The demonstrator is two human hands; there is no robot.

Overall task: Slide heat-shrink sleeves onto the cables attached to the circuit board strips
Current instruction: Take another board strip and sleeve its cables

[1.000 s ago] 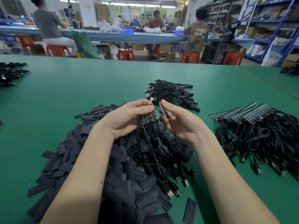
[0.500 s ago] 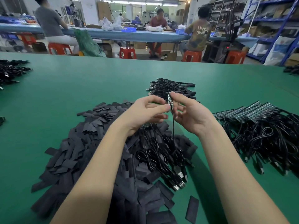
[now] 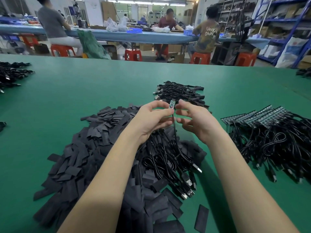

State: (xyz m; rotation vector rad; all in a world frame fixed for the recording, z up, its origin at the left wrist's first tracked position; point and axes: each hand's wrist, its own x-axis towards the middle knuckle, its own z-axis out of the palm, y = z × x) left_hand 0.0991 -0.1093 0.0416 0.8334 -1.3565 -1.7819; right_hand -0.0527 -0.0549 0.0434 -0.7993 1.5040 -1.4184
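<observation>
My left hand [image 3: 154,119] pinches a small green circuit board strip [image 3: 172,104] upright between thumb and forefinger, and its black cable [image 3: 175,132] hangs down to a bundle of USB cables [image 3: 170,162]. My right hand [image 3: 193,121] hovers just right of the strip, blurred, fingers loosely curled and holding nothing. A big heap of flat black heat-shrink sleeves [image 3: 94,153] lies under and left of my forearms.
A pile of sleeved cables [image 3: 181,94] lies beyond my hands. Rows of board strips with cables [image 3: 269,132] lie at the right. More cables [image 3: 11,73] sit at the far left of the green table [image 3: 84,84]. People sit at a far bench.
My right hand has let go of the strip and drawn a little to the right. The left hand now holds one strip up alone, its board end showing above the fingers.
</observation>
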